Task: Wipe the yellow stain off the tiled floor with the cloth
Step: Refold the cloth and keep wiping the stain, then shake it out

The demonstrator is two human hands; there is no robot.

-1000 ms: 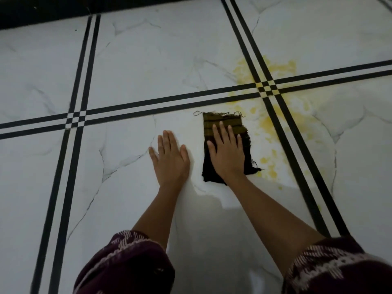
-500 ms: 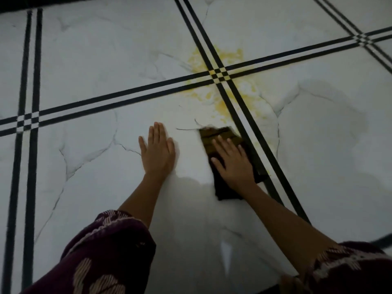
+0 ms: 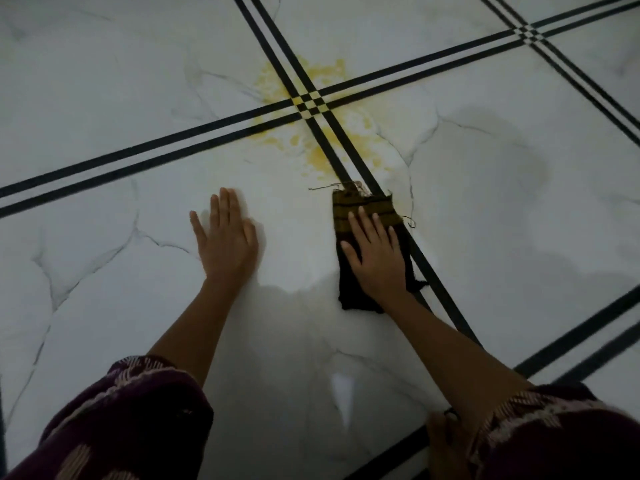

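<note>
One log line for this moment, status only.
right hand: flat on cloth | left hand: flat on tiled floor | yellow stain: beyond cloth, not wiped

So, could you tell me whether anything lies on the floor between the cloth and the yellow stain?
Nothing visible does. The right hand presses the cloth flat, and only bare tile separates its frayed far edge from the yellow stain. The left hand rests off to the side.
</note>
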